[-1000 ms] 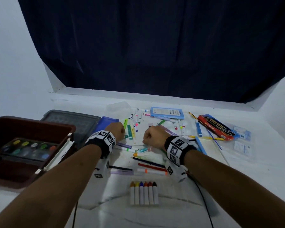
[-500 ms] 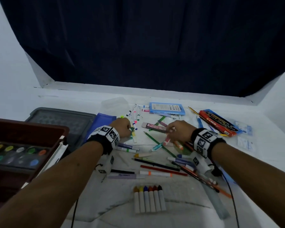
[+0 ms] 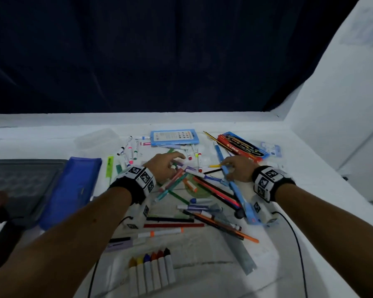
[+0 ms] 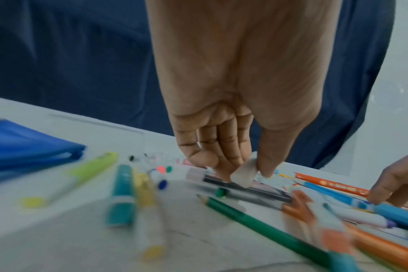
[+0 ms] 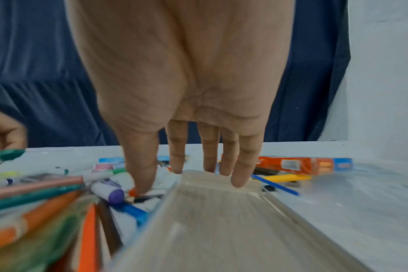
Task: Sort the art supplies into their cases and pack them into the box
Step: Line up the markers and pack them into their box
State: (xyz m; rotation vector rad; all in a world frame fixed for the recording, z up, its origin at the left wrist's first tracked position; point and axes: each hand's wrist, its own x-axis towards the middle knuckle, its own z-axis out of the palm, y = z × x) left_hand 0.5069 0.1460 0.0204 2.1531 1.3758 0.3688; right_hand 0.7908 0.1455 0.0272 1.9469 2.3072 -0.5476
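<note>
Loose markers and pencils (image 3: 194, 190) lie heaped on the white table, with my hands on either side of the heap. My left hand (image 3: 172, 164) reaches into its far side and pinches a small white eraser (image 4: 243, 174) between thumb and fingers. My right hand (image 3: 228, 168) lies with straight fingers on the far end of a light blue ruler (image 3: 238, 194); its thumb touches the markers beside it. A blue pouch (image 3: 71, 190) lies left, and a blue case (image 3: 173, 137) and a red pencil box (image 3: 239, 147) lie at the back.
A grey lid (image 3: 19, 183) lies at far left and a clear plastic case (image 3: 97, 138) at back left. A row of crayons (image 3: 151, 269) and a clear ruler (image 3: 239, 252) lie near me. Cables trail from both wrists. A white wall stands on the right.
My view swung right, so the brown box left the frame. My left hand moved right from the highlighters into the heap. My right hand moved right onto the blue ruler.
</note>
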